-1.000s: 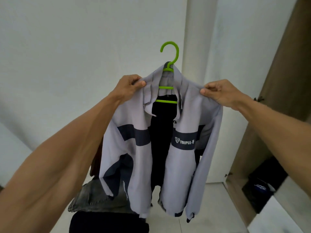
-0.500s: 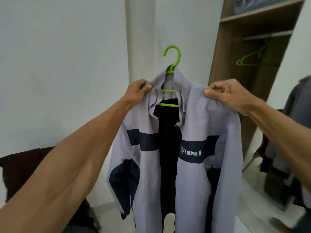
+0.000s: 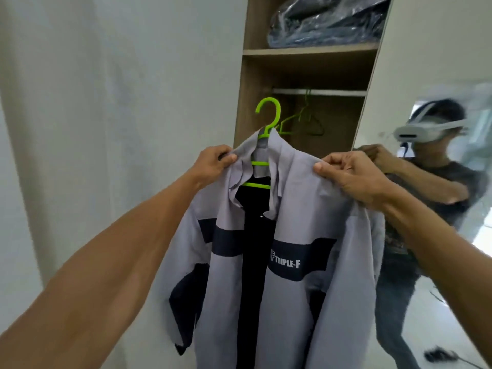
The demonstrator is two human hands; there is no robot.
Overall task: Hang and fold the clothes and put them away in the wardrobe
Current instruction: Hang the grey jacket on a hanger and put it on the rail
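Observation:
A grey jacket (image 3: 298, 217) with dark navy bands and a "TRIPLE-F" logo hangs open-fronted on a bright green hanger (image 3: 267, 121). My left hand (image 3: 213, 162) pinches its left shoulder by the collar. My right hand (image 3: 351, 174) grips the right shoulder. The hanger's hook stands up in front of the open wardrobe (image 3: 303, 73), just below its white rail (image 3: 319, 92). An empty green hanger (image 3: 300, 123) hangs on that rail behind the hook.
The wardrobe's top shelf (image 3: 308, 51) holds a bundle wrapped in clear plastic (image 3: 327, 21). A mirrored door (image 3: 436, 182) on the right reflects a person wearing a headset. A white wall (image 3: 119, 102) fills the left side.
My view has swung right and up from the floor and pile of clothes to the wardrobe. The jacket on its hanger came along in both hands and is now closer to the rail.

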